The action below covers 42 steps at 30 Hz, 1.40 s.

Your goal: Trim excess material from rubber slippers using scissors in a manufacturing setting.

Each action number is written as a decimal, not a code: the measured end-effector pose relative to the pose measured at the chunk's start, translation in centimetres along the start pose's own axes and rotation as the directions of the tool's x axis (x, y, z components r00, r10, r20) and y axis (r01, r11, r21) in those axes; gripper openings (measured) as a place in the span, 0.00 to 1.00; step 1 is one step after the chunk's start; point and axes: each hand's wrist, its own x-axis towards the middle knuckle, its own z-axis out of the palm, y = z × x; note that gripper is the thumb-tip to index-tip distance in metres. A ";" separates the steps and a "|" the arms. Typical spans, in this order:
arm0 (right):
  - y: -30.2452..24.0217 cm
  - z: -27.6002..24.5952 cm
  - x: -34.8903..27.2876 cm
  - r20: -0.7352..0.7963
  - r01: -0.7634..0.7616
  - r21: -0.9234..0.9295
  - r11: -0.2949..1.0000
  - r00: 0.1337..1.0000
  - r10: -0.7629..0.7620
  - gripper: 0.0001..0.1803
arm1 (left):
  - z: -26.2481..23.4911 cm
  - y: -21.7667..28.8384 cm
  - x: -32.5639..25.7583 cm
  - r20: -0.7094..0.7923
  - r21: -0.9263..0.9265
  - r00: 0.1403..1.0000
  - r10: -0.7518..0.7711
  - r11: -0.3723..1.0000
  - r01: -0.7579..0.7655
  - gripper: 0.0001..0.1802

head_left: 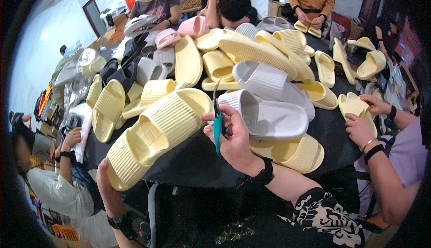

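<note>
A pair of pale yellow ribbed slippers (182, 115), one overlapping the other, is tilted up over the near table edge. My left hand (109, 187) is closed on their lower end, the thumb along the side. At their upper end, my right hand (235, 140) is closed round a small cutting tool with teal handles (218, 133); its thin, dark curved tip points upward, and I cannot tell whether its blades are apart. The fingertips of that hand are beside the slipper's edge. Just right of it lie a grey slipper (280, 120) and another yellow slipper (298, 153).
Yellow, grey, pink and black slippers are heaped across the dark table (175, 171). On the right, a co-worker's hands (361, 129) hold a yellow slipper. Another person (58, 176) is at the left edge, and more people are along the far side. Clear plastic bags (78, 86) lie left.
</note>
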 end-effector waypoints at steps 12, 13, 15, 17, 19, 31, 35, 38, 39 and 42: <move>-0.6 -0.4 -1.0 0.118 -0.132 0.194 0.972 0.987 0.110 0.27 | 9.5 0.5 9.1 0.124 -0.267 0.991 0.049 0.964 -0.014 0.21; -0.7 -0.4 -1.0 0.098 -0.121 0.190 0.974 0.990 0.104 0.27 | 11.0 0.0 10.1 0.145 -0.322 0.989 0.030 0.946 0.019 0.20; -1.1 -0.4 -1.0 0.106 -0.189 0.194 0.963 0.980 0.171 0.27 | 13.7 -1.4 12.4 0.211 -0.278 0.976 -0.050 0.954 0.109 0.18; -0.9 -0.3 -0.9 0.082 -0.142 0.214 0.967 0.989 0.127 0.27 | 17.3 -3.3 13.4 0.383 -0.233 0.921 -0.069 0.958 0.169 0.18; -0.9 0.0 -0.8 0.102 -0.096 0.224 0.970 0.992 0.075 0.27 | 19.6 -5.3 14.8 0.481 -0.135 0.863 -0.153 0.960 0.246 0.16; -2.5 -0.6 -0.5 0.082 -0.208 0.284 0.936 0.978 0.192 0.25 | 25.2 -8.1 17.7 0.433 0.569 0.897 0.094 0.743 -0.352 0.43; -3.6 -0.8 -0.7 0.106 -0.305 0.346 0.888 0.952 0.286 0.26 | 27.1 -8.9 18.3 0.547 0.452 0.837 0.002 0.841 -0.298 0.46; -4.2 -1.2 -0.7 0.129 -0.336 0.398 0.854 0.942 0.310 0.26 | 28.6 -9.3 17.3 0.517 0.565 0.853 0.072 0.720 -0.403 0.45; -4.3 -1.2 -0.8 0.150 -0.348 0.415 0.841 0.937 0.314 0.26 | 28.5 -9.5 17.3 0.535 0.535 0.842 0.075 0.741 -0.406 0.44; -3.8 -1.2 -2.1 0.189 -0.392 0.409 0.824 0.920 0.344 0.26 | 27.2 -9.7 18.8 0.509 0.469 0.859 0.064 0.816 -0.338 0.42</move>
